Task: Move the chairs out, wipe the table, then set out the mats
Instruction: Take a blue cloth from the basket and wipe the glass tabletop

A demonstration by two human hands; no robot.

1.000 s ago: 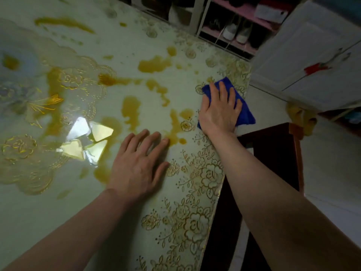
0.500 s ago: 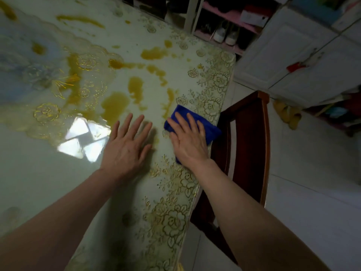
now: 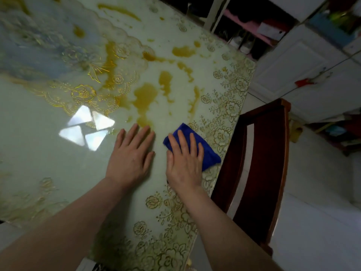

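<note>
Wiping is the step in hand: a person leans over a glossy bench [image 3: 48,153] under a clear cover printed with gold roses, amber patches showing across its middle and toward the far edge. At left, the left hand [image 3: 130,155] lies palm down on the bare surface near the right edge, its fingers [image 3: 134,133] straight and slightly spread, holding nothing and seemingly steadying the body. Just beside it, the right hand [image 3: 184,161] presses flat on a folded blue cloth [image 3: 211,155], fingers extended over the fabric rather than curled round it; the cloth sits close to the bench's right edge, on the floral border. Beyond that edge a dark wooden chair [image 3: 261,169] stands pulled clear of the bench, so that part of the job looks done. No mats can be seen. The next move likely calls for a pass of the cloth toward the amber patches just beyond the fingertips, with steady downward pressure.
</note>
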